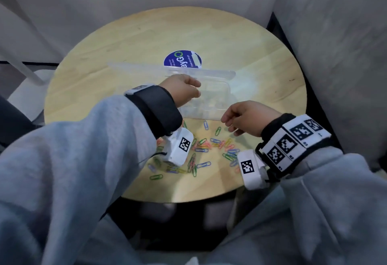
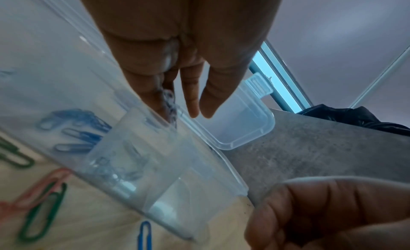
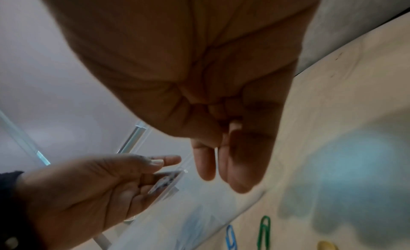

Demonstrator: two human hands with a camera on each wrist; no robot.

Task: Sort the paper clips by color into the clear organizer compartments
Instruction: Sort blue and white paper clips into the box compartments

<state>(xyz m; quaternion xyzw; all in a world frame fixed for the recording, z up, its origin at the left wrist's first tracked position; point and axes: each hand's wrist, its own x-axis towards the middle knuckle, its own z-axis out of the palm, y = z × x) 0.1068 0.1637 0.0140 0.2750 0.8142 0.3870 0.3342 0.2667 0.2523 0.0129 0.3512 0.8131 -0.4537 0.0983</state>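
Observation:
The clear organizer [image 1: 211, 97] lies mid-table with its lid [image 1: 146, 70] open behind it. My left hand [image 1: 182, 91] hovers over its left part and pinches a small cluster of silver paper clips [image 2: 169, 100] between thumb and fingers. In the left wrist view one compartment holds blue clips [image 2: 77, 119] and the one beside it holds silvery clips [image 2: 115, 166]. My right hand [image 1: 240, 120] hangs at the box's front right corner, fingers relaxed, with nothing seen in it. A loose pile of mixed-colour clips [image 1: 209, 147] lies in front of the box.
The round wooden table [image 1: 125, 40] carries a blue round sticker [image 1: 182, 59] behind the lid. Grey padded walls close in at the back and right. Single green [image 3: 265, 231] and blue [image 3: 230, 236] clips lie near my right hand.

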